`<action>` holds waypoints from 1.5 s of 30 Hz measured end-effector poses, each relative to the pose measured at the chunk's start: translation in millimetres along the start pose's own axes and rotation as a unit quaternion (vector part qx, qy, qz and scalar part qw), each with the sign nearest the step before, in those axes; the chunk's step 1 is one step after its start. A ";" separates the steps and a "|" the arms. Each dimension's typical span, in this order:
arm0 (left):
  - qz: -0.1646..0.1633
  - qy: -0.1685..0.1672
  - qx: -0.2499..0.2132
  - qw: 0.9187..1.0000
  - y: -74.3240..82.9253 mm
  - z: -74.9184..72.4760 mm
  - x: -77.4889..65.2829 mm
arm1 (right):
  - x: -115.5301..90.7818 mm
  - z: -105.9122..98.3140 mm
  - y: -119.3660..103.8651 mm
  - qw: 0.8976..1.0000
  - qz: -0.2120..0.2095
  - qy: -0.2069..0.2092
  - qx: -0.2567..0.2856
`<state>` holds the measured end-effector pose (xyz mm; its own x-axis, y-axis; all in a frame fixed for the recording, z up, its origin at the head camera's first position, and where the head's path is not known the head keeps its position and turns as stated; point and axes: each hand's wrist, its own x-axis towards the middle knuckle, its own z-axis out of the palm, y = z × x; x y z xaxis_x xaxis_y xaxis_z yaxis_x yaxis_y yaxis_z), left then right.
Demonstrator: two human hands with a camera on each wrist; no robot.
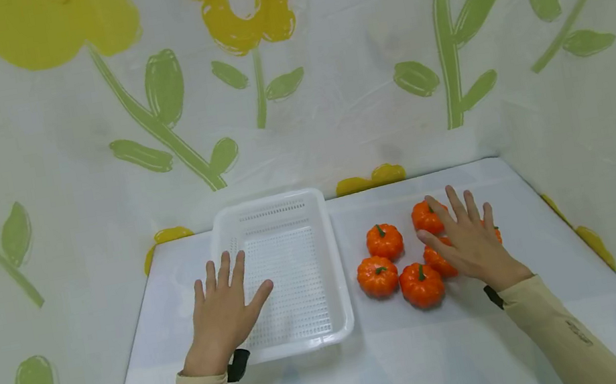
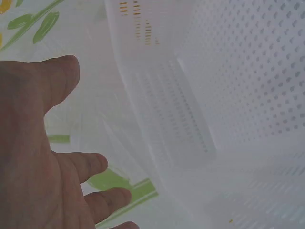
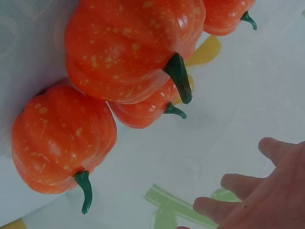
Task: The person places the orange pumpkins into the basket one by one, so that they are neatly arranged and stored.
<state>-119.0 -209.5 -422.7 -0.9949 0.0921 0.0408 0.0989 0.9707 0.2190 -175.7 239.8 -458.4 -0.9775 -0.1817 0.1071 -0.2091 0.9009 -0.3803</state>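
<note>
My left hand (image 1: 221, 318), fingers spread, hovers over the left side of a white perforated plastic basket (image 1: 342, 281). It holds nothing. In the left wrist view, the thumb and fingers (image 2: 90, 164) are apart from the basket's wall (image 2: 167, 109). Several small orange toy pumpkins (image 1: 422, 285) with green stems sit to the right of the basket. Above the rightmost ones is my right hand (image 1: 477, 250), its fingers spread too and hiding parts of them. In the right wrist view, the right hand (image 3: 267, 195) is apart from the large-looking pumpkin (image 3: 128, 47) and grips nothing.
The basket and pumpkins stand on a table with a pale, patterned cloth (image 1: 422, 363). A white curtain (image 1: 343, 111) with yellow flowers and green leaves hangs behind the table and along both sides. Dark straps (image 1: 238, 365) are on both wrists.
</note>
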 end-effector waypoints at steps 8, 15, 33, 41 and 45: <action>-0.009 0.032 0.007 0.999 -7.7 -9.2 -35.3 | -4.9 -7.0 7.2 1.000 0.004 0.008 0.029; -0.028 0.028 0.001 0.999 -15.9 -5.2 -70.2 | -16.5 -16.0 32.8 0.997 -0.006 0.039 0.062; -0.057 0.030 -0.040 0.997 -43.0 19.5 -98.8 | -24.8 -15.0 85.2 0.993 0.074 -0.044 0.083; -0.033 0.080 -0.036 0.996 -44.5 23.3 -99.8 | -23.1 0.8 93.3 0.989 0.093 -0.090 0.074; -0.025 0.104 -0.032 0.994 -45.1 23.0 -99.7 | -23.0 2.2 91.6 0.989 0.098 -0.082 0.075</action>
<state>-24.7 -257.4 -459.1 -0.9736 -0.0098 0.2281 0.0576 0.9562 0.2869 -172.5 325.6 -497.7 -0.9883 -0.0828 -0.1282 -0.0055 0.8585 -0.5127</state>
